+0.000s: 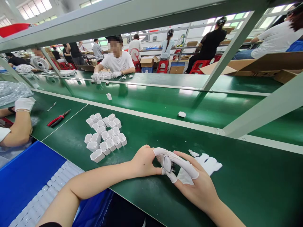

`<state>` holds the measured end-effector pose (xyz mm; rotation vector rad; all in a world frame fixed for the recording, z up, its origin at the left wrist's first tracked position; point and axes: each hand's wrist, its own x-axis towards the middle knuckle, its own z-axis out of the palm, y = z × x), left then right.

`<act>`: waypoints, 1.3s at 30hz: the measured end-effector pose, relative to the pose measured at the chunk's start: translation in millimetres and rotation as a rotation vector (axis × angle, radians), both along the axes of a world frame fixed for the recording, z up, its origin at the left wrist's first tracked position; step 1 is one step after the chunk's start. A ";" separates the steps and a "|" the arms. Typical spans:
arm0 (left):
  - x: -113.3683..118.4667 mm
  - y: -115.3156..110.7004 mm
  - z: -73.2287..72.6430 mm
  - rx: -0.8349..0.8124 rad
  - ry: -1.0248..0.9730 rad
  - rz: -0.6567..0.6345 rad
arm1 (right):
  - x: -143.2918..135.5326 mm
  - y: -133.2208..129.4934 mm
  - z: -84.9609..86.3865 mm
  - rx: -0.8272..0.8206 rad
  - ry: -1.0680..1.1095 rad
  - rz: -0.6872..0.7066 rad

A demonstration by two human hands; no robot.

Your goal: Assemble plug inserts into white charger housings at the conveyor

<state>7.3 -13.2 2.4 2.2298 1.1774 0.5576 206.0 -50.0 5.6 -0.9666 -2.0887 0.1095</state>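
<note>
Between my two hands is a small white plug adapter [167,164] with a dark seam and metal prongs pointing right. My left hand [148,160] pinches it from the left, with white finger cots on the fingertips. My right hand [197,179] closes on it from the right, also wearing white finger cots; its fingertips partly hide the adapter. Just beyond my right hand lies a white cloth glove [209,163], partly covered by that hand. Left of my hands, several open white plastic housings [110,144] stand grouped on the green table [146,198].
Red-handled pliers [58,119] lie at left, near a co-worker's gloved hand [25,104]. A blue bin [26,160] holds rows of white pieces. Beyond a pale rail, a white piece [181,114] sits on the green belt [146,102]. A slanted post [262,104] stands at right.
</note>
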 end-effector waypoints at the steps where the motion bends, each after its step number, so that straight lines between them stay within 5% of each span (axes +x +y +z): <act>1: -0.1 0.1 -0.7 0.005 -0.002 -0.005 | 0.1 0.4 0.1 0.007 -0.005 0.002; 5: -0.7 1.0 -4.3 0.010 0.021 0.003 | 0.6 1.7 -2.4 -0.061 0.001 0.050; 10: -1.4 1.5 -5.0 0.064 -0.013 -0.054 | -2.5 3.2 -19.0 -0.553 0.241 -0.007; 16: -1.4 -0.8 -4.8 0.113 -0.077 -0.060 | -12.6 5.7 -20.7 -1.035 0.575 0.146; 22: -2.3 -1.9 -6.9 0.108 -0.192 -0.128 | -15.3 6.6 -2.2 -1.073 0.736 -0.037; 28: -2.9 -4.9 -3.0 -0.115 -0.434 -0.170 | -13.8 3.4 0.2 -1.040 0.810 -0.012; 34: -3.1 -1.3 0.8 -0.171 -0.523 -0.040 | -9.7 -0.3 -1.4 -0.890 0.667 -0.050; 39: -7.7 -7.5 9.1 -0.024 -0.493 -0.129 | 0.5 -6.7 -0.3 -0.634 0.362 -0.021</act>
